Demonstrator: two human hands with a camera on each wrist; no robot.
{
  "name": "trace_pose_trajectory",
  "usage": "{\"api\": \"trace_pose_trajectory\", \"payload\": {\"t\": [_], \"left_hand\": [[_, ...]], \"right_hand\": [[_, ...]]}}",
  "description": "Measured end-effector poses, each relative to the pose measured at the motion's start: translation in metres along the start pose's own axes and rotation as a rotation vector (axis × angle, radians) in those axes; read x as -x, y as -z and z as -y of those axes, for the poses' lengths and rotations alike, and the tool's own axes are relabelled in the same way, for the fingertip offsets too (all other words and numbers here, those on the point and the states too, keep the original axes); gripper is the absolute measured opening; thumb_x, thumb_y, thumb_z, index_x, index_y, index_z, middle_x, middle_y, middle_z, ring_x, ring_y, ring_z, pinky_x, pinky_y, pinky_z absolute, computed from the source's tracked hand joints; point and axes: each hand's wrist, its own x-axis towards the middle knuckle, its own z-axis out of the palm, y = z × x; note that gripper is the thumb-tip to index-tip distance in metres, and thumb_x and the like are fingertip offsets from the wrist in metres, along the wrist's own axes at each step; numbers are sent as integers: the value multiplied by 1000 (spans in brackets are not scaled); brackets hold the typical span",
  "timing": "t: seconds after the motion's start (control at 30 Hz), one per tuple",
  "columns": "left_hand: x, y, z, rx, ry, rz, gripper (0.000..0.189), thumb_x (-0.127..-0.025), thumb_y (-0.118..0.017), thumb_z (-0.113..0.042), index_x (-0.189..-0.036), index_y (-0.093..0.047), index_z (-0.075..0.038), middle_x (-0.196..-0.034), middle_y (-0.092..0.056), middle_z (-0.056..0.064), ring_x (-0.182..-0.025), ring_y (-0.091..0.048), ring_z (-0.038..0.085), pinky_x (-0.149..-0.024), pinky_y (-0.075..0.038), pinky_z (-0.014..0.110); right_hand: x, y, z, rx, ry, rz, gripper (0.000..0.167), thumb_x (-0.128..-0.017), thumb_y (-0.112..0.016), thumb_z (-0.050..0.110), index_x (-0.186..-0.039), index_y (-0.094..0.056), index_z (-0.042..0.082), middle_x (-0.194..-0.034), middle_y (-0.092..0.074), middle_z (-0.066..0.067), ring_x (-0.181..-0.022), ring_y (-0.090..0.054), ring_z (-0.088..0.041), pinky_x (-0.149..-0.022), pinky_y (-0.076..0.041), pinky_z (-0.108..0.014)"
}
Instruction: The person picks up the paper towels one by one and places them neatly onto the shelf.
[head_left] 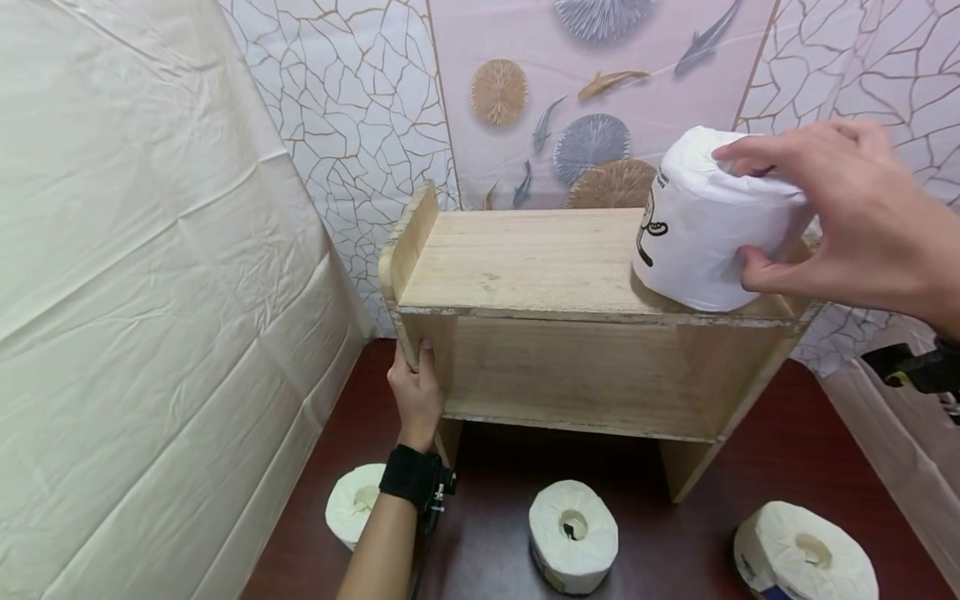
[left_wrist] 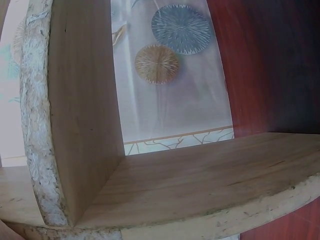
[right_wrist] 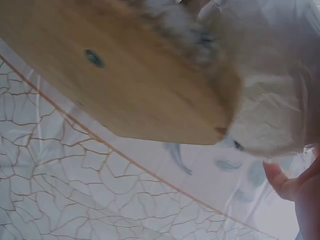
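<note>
My right hand (head_left: 858,212) holds a white wrapped toilet paper roll (head_left: 697,229), thumb on its side and fingers at the hole on top. The roll overlaps the right end of a wooden shelf's top board (head_left: 517,262), slightly tilted, its black cartoon print facing left. In the right wrist view the wrapped roll (right_wrist: 270,112) is close beside the shelf's end panel (right_wrist: 135,85). Low on the left, my left hand (head_left: 416,392) grips the shelf's left side panel, thumb on the inner face. The left wrist view shows the shelf boards (left_wrist: 85,110) close up.
Three more wrapped rolls stand on the dark red table (head_left: 480,550): one on the left (head_left: 348,508) partly behind my forearm, one in the middle (head_left: 573,537), one at the right (head_left: 806,554). A cream cloth wall (head_left: 165,250) rises at left; a patterned cloth (head_left: 352,100) hangs behind.
</note>
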Motion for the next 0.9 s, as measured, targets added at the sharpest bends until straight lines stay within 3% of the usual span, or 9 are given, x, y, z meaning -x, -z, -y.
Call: {"api": "trace_pose_trajectory", "payload": {"t": [0.33,0.7,0.9], "left_hand": [[1,2,2,5,6,1,39,-110,-55,-6,-148,-55,2,-123,-71,28,-104,-73,44,-83,-57,60],[1,2,2,8,-21,1,38,-110,-58,-13,-147,-57,-1,-117,-74,25,-97,-76,38,-78,-59,56],[1,2,1,15,-8,4,37,-110,-57,-10,-146,-58,0,-120,-73,26,-102,-75,38,-81,-59,58]], "right_hand": [[-10,5,20,154,-72,17,91,-63,-81,25,-149,-54,5,-121,-67,-27,-105,-56,-46,-116,-20,-58],[-16,4,30,238,-108,39,90,-68,-83,29,-149,-53,4,-118,-67,-30,-111,-58,-46,-109,-26,-68],[-17,-4,30,247,-85,-37,90,-69,-80,34,-147,-52,-3,-110,-69,-27,-92,-65,-44,-96,-32,-65]]}}
